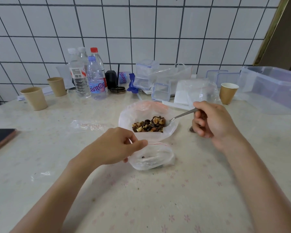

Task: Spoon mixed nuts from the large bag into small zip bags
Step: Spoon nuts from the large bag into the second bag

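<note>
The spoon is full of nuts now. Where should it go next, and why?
Probably lift the spoon out of the large bag and bring it toward you, over the small zip bag. The right hand holds the spoon heaped with nuts, and the left hand pinches the small bag's mouth open, with only a few bits inside.

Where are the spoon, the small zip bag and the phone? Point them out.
spoon (180,116): head view, on its metal handle.
small zip bag (154,158): head view, on its clear front.
phone (0,137): head view, on its dark screen.
</note>
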A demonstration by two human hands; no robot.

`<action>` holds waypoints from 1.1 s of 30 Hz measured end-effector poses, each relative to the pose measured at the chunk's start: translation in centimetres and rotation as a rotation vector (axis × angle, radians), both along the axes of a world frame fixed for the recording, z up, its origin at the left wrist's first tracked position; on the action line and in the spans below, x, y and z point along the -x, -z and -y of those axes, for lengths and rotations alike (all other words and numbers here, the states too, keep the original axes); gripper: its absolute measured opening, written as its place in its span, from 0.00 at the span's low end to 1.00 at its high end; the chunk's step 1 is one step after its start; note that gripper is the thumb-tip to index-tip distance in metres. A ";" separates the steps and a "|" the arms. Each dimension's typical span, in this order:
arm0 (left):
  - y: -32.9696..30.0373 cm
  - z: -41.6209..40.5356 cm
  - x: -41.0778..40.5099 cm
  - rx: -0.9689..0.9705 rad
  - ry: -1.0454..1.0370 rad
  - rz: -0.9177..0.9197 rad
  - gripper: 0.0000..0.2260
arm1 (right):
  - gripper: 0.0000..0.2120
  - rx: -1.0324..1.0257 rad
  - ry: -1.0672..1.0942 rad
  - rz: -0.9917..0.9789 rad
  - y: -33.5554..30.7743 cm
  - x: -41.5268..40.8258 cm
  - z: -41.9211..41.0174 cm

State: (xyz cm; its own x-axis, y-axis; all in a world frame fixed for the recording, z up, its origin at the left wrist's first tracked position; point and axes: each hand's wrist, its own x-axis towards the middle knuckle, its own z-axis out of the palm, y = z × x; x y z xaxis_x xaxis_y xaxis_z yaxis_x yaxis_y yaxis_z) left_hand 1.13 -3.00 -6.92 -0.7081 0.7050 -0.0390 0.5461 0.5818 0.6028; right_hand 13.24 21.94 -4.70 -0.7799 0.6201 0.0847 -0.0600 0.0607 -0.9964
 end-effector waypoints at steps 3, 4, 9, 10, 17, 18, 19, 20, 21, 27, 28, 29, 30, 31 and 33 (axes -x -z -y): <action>0.4 -0.2 -0.1 0.009 0.028 -0.045 0.10 | 0.22 -0.078 -0.084 0.038 -0.2 -0.5 -0.4; 0.6 -0.3 -0.1 0.007 0.028 -0.058 0.08 | 0.22 -0.111 -0.106 0.047 -0.2 -0.6 -0.5; 0.9 -0.4 0.0 -0.072 0.034 -0.054 0.07 | 0.23 -0.348 -0.170 0.089 -0.3 -1.0 0.0; 0.7 -0.4 0.1 -0.095 0.039 -0.039 0.07 | 0.23 -0.420 -0.180 0.084 -0.3 -1.1 0.1; -0.5 0.0 0.2 -0.260 0.062 0.196 0.08 | 0.24 -0.778 -0.205 -0.069 -1.3 -2.6 1.2; -0.6 0.1 0.3 -0.277 0.045 0.235 0.08 | 0.24 -0.821 -0.187 -0.095 -1.4 -2.7 1.3; -0.5 0.1 0.3 -0.278 0.030 0.268 0.08 | 0.24 -0.862 -0.172 -0.122 -1.4 -2.7 1.4; -0.4 0.1 0.4 -0.263 0.016 0.283 0.08 | 0.24 -0.900 -0.162 -0.146 -1.4 -2.8 1.5; -0.3 0.1 0.5 -0.236 0.002 0.277 0.07 | 0.24 -0.928 -0.155 -0.164 -1.4 -2.8 1.6; 0.2 0.2 1.1 -0.164 -0.008 0.138 0.07 | 0.25 -0.716 -0.084 -0.198 -0.9 -2.0 1.2; 0.1 0.3 1.2 -0.172 -0.008 0.137 0.08 | 0.25 -0.642 -0.051 -0.200 -0.8 -1.7 1.1; 0.0 0.4 1.3 -0.185 -0.018 0.136 0.09 | 0.24 -0.567 -0.015 -0.200 -0.6 -1.3 1.0; 0.0 0.4 1.5 -0.198 -0.040 0.128 0.11 | 0.24 -0.500 0.019 -0.195 -0.4 -1.0 1.0; -0.1 0.4 1.8 -0.212 -0.075 0.108 0.14 | 0.24 -0.443 0.048 -0.186 -0.2 -0.7 1.0; 0.1 0.3 2.4 -0.260 -0.183 0.018 0.18 | 0.23 -0.356 0.089 -0.175 0.4 -0.2 1.0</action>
State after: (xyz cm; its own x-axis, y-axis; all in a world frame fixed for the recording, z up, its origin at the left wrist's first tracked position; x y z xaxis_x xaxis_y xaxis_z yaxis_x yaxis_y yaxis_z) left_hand -1.28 -3.25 -7.04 -0.8250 0.5539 0.1123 0.4346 0.4947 0.7526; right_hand 13.39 20.94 -5.11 -0.6795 0.5923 0.4329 -0.2055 0.4127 -0.8874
